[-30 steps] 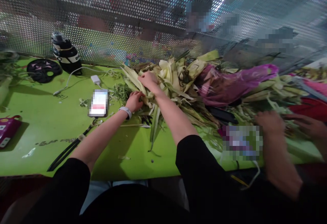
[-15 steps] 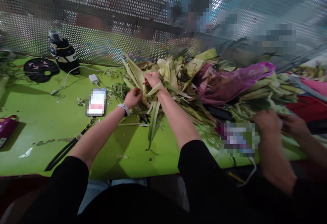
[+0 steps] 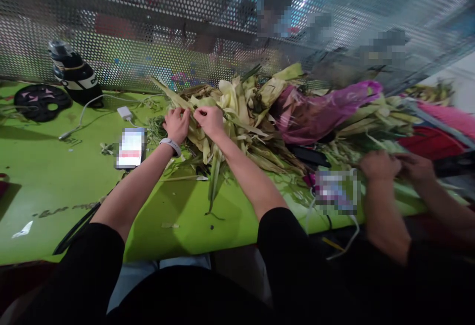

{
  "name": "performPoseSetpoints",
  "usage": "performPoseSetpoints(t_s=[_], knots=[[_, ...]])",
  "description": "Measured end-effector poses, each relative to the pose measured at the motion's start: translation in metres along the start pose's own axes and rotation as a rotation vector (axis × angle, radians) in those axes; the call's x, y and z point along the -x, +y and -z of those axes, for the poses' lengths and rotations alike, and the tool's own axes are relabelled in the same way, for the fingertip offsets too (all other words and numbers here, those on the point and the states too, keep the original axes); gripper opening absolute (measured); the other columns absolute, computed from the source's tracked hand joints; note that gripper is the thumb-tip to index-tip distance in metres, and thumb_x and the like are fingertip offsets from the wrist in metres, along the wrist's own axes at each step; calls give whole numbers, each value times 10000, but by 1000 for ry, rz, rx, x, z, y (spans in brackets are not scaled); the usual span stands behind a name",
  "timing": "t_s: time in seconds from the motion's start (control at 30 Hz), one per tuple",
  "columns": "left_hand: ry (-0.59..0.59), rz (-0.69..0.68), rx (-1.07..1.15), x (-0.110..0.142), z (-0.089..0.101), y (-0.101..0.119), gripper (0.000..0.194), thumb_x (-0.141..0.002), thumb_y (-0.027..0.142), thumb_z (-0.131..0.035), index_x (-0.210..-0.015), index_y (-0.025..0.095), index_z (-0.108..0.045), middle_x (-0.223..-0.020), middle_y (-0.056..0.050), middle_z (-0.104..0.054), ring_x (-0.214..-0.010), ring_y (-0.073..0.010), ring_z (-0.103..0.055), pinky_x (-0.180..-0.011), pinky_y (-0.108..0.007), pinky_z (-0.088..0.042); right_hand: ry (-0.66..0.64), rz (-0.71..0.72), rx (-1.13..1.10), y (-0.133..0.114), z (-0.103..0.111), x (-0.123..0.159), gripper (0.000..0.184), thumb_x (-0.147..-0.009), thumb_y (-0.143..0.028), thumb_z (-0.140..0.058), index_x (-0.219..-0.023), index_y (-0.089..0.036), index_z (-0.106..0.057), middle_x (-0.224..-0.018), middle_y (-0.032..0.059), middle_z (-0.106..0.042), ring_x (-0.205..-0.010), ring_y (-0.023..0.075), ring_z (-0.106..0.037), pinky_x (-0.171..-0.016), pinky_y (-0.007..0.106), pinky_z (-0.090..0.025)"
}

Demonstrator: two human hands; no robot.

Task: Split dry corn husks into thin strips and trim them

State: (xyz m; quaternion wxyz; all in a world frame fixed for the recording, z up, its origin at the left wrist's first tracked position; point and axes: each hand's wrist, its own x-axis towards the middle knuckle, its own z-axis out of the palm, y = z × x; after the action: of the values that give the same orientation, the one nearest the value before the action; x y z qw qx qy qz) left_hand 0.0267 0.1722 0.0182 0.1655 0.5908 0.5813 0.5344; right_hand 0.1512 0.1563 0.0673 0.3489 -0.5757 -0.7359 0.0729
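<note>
A heap of pale green and yellowish corn husks (image 3: 256, 105) lies on the green table at the foot of a perforated metal screen. At its left side my left hand (image 3: 177, 126), with a light band on the wrist, has its fingers curled on a corn husk (image 3: 168, 91) that points up and left. Close beside it my right hand (image 3: 210, 121) pinches at the same husk, thumb and forefinger together. The fingertips of the two hands are almost touching. Just what lies between the right fingertips is too small to see clearly.
A phone (image 3: 130, 148) lies left of my forearm, near a white cable (image 3: 83, 117). Behind stand a black bottle (image 3: 76, 75) and a dark mask (image 3: 41, 102). Rightward are a pink plastic bag (image 3: 315, 112), a black phone (image 3: 310, 157) and another person's hands (image 3: 382, 164).
Both hands have moved up and left, bringing their fingertips together at the husk. The whole view has shifted slightly, so the table's objects sit further left.
</note>
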Motion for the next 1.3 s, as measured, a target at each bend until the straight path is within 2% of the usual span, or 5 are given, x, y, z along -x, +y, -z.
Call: performPoseSetpoints(t_s=[0.17,0.33,0.53,0.73,1.3], knots=[[133,13,-5,1,3,5,189,-827,350,-685,-852,213,-557,-1057,-110,-575,-1150,-320,-505,-1041,-485,-336,31,106,138,-3,-2,2,288,-898,-261,-509,-896,-145,-773,-922,78,-749,-871,195,-661,-801,260,-444],[74,-113,52,-5,1,-6,169,-870,293,-619,-795,204,-496,-906,-68,-579,-1028,-255,-546,-1001,-416,-379,5,164,125,-6,0,3,269,-888,-254,-519,-842,-147,-761,-892,67,-740,-845,185,-645,-781,255,-434],[26,-9,124,-11,8,-11,213,-821,118,-568,-684,214,-436,-750,-32,-545,-860,-224,-563,-893,-369,-433,-5,109,-7,-2,1,3,292,-905,-249,-480,-890,-133,-747,-860,48,-734,-796,164,-648,-754,236,-449],[4,-119,151,-3,15,-8,157,-839,132,-570,-743,208,-471,-832,-40,-572,-901,-220,-560,-898,-360,-428,29,189,31,-5,1,4,285,-899,-352,-558,-1032,-150,-709,-1069,74,-706,-908,180,-630,-824,247,-457],[27,-157,117,3,21,-3,198,-831,142,-603,-705,212,-466,-843,-47,-579,-920,-229,-561,-916,-367,-421,-23,245,131,-14,10,2,256,-887,-302,-545,-1014,-153,-711,-1067,78,-708,-958,208,-626,-830,269,-432]])
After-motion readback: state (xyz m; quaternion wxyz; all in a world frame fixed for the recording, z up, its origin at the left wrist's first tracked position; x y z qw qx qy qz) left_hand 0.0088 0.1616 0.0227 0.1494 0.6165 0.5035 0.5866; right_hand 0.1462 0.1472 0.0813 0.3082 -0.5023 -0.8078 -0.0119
